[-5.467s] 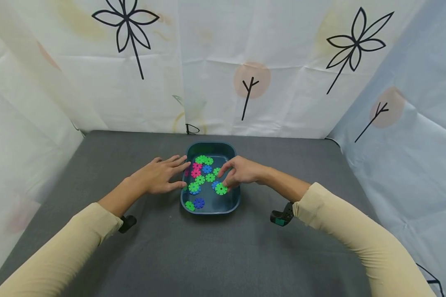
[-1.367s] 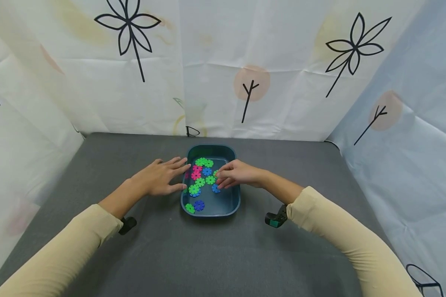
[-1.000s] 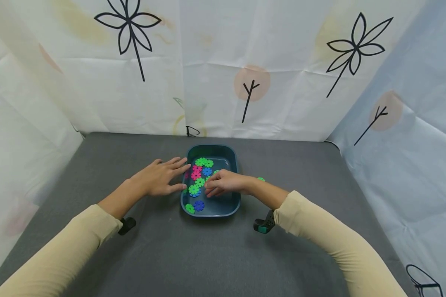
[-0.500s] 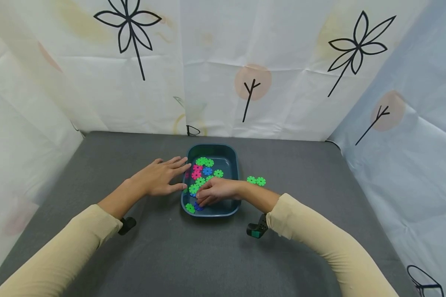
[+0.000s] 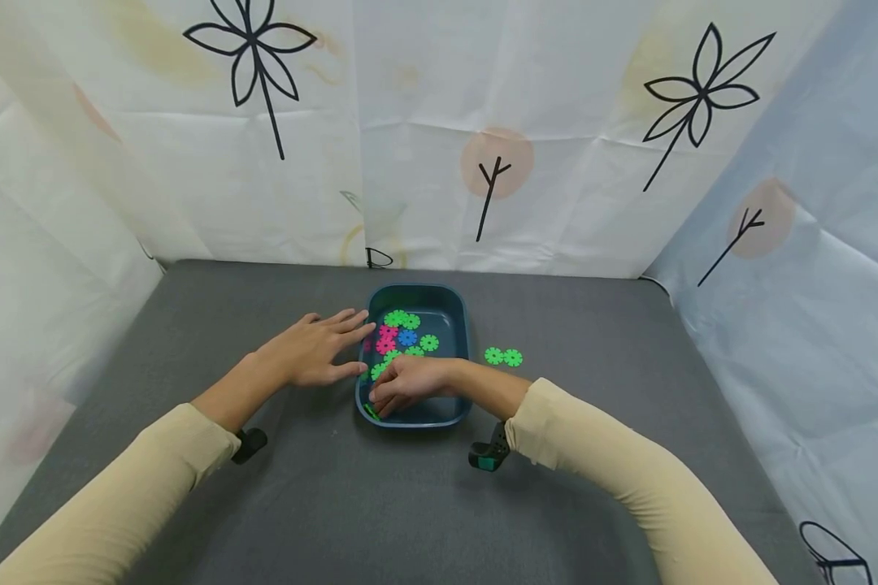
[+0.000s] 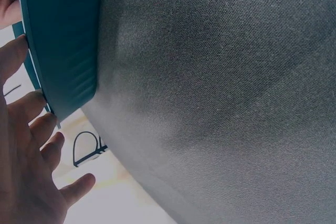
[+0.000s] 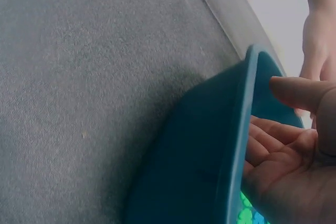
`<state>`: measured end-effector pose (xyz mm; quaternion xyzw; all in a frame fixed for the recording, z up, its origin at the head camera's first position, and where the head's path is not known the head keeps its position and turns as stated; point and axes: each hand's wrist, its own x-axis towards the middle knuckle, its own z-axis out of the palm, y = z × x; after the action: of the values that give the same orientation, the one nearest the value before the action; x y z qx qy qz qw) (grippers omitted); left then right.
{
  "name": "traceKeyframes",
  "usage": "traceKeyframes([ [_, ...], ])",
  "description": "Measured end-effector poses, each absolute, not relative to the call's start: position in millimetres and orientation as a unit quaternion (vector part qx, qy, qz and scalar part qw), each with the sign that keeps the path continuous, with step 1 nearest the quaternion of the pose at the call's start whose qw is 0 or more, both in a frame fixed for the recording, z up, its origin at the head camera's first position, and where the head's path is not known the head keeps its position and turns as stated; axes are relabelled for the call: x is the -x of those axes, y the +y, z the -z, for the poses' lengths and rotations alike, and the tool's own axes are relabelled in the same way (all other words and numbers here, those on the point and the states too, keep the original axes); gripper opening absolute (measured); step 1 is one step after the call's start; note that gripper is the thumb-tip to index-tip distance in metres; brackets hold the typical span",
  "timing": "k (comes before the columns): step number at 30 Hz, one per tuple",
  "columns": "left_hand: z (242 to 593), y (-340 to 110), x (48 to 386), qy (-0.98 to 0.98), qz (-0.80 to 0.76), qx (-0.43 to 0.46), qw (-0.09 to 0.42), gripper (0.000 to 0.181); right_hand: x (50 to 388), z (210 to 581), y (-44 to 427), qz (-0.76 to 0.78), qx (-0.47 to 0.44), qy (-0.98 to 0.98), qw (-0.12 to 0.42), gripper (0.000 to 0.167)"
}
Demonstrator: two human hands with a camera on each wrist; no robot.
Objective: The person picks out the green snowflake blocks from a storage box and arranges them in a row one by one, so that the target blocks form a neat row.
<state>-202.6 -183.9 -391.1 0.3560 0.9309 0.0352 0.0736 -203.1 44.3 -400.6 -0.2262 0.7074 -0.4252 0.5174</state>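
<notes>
In the head view a dark blue-green plastic tray holds several flower-shaped discs. Green discs, pink discs and a blue disc lie mostly along its left half. My left hand is spread flat at the left rim; in the left wrist view its fingertips touch the tray wall. My right hand reaches down into the near left corner, fingers beside a tilted green disc. The right wrist view shows its thumb apart from the loosely bent fingers. Part of the tray floor is hidden beneath this hand.
Two green discs lie side by side on the grey tabletop, right of the tray. White printed cloth stands behind and at both sides.
The right hand, which pinched a green disc 5.5 seconds ago, has moved left and nearer to the tray's near left corner. Two green discs now show on the table. The left hand stays put.
</notes>
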Motion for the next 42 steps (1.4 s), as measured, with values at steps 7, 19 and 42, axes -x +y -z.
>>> traceKeyframes([
  [7,393,-185,204,0.931,-0.035,-0.356,0.074,0.072,200,403,40,0.42,0.23,0.719,0.503,0.036],
  [19,392,-184,203,0.929,-0.037,-0.361,0.071,0.071,196,393,37,0.412,0.229,0.74,0.48,0.028],
  [42,394,-183,204,0.934,-0.025,-0.349,0.076,0.072,195,367,57,0.458,0.222,0.739,0.442,0.021],
])
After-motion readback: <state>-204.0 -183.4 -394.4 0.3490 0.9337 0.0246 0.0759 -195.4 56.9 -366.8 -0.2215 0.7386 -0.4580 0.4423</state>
